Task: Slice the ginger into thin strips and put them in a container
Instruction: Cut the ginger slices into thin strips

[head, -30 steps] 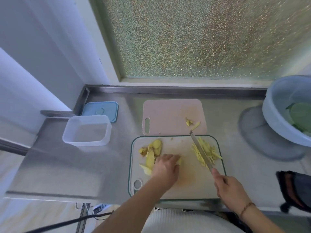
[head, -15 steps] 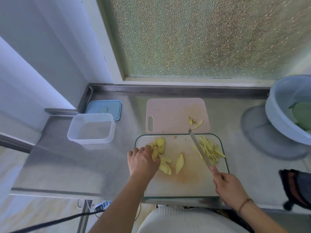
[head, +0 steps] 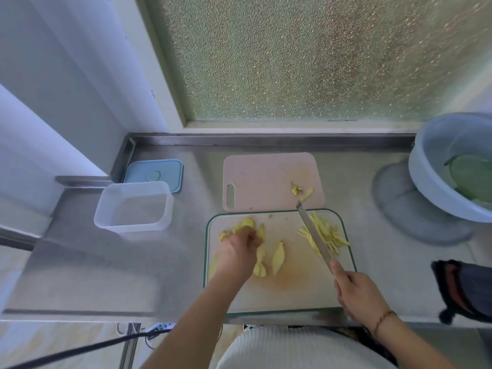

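On the glass board [head: 298, 299], left hand [head: 237, 255] fingers curled, seemingly pinching ginger slices [head: 259, 233]; right hand [head: 358, 294] gripping knife [head: 314, 235].

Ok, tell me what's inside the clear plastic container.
Nothing shows inside the clear container: only the steel counter is visible through its walls and floor. No ginger strips are in it; they lie on the glass cutting board. No part is covered.

The left hand [head: 237, 255] has moved from the middle of the green-rimmed glass cutting board [head: 292, 296] to its left side; it now seems to gather the pale yellow ginger slices [head: 249, 225] there; some slices lie newly spread mid-board.
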Available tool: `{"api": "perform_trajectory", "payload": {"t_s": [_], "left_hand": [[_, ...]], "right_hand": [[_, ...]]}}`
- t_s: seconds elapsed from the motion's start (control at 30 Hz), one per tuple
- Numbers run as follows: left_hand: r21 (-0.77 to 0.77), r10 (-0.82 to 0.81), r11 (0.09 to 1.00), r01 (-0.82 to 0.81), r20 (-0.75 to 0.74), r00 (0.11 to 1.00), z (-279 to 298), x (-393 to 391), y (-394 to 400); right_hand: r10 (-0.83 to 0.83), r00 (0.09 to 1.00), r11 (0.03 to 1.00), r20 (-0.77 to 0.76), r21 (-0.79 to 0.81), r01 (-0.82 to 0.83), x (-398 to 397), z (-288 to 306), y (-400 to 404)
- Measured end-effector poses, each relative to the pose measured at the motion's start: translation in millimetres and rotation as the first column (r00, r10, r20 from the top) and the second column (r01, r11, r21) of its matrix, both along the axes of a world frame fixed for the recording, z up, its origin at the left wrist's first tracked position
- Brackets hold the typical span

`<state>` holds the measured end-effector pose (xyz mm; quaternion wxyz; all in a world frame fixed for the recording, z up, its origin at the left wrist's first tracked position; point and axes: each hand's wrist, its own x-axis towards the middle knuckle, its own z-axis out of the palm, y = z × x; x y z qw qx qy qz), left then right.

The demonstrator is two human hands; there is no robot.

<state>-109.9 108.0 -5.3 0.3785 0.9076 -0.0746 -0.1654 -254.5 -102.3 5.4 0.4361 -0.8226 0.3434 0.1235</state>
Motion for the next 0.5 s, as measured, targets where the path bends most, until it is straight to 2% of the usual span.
{"api": "perform_trajectory", "payload": {"t_s": [0.07,0.13,0.3,0.4,0.5], "left_hand": [[-0.054,-0.082,0.996,0.075,-0.14,0.987,4.1,-7.6,-19.5],[-0.049,-0.174,0.985,0.168,-0.195,0.965,-0.8,-14.6,-35.6],[0.134,-0.264,0.951,0.278,-0.108,0.958,-15.2,-19.3,-49.2],[0.361,-0.324,0.875,0.321,-0.055,0.945,-14.6,-20.7,-48.0],[0.404,-0.291,0.863,0.303,-0.093,0.952,-7.9,-24.8,-53.1]], "right_hand": [[-0.009,1.0,1.0,-0.001,0.01,0.009,0.3,0.9,-0.1],[-0.013,1.0,1.0,-0.005,0.015,0.013,0.2,1.5,-0.7],[-0.031,0.999,0.999,0.008,0.015,0.031,-0.9,1.9,-6.3],[-0.036,0.999,0.999,0.008,0.003,0.036,-2.8,0.2,-10.2],[-0.029,1.0,1.0,0.0,0.008,0.029,-3.6,-1.4,-12.0]]}}
